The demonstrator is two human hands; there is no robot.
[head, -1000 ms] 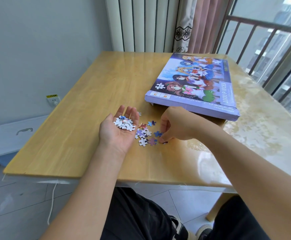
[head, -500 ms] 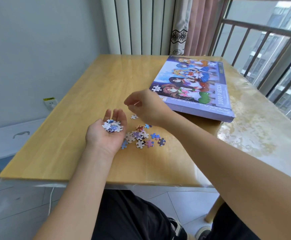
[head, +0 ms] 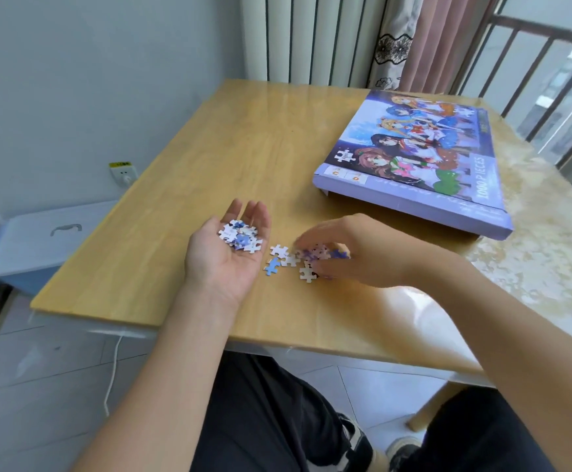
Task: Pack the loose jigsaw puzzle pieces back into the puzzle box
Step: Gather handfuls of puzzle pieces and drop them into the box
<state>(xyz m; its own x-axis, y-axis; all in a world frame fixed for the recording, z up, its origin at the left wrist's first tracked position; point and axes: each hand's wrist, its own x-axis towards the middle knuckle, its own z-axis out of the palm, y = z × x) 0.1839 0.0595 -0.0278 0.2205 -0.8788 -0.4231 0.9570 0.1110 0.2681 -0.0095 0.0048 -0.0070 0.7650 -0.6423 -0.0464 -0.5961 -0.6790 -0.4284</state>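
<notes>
Left of centre, the left hand [head: 225,257] lies palm-up, flat and spread, cupping a small heap of white and blue jigsaw pieces [head: 240,235]. Centre, the right hand [head: 356,248], blurred, curls its fingers onto loose scattered pieces [head: 291,262] on the pale wooden table [head: 230,148]. Upper right, the closed lilac cardboard puzzle box [head: 420,158] lies flat, long axis running away from the viewer.

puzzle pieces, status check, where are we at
Left hand palm up, cupping a pile of pieces. Right hand down on the loose pieces on the table, grip blurred. Box closed, far right. Nothing in the way.
</notes>
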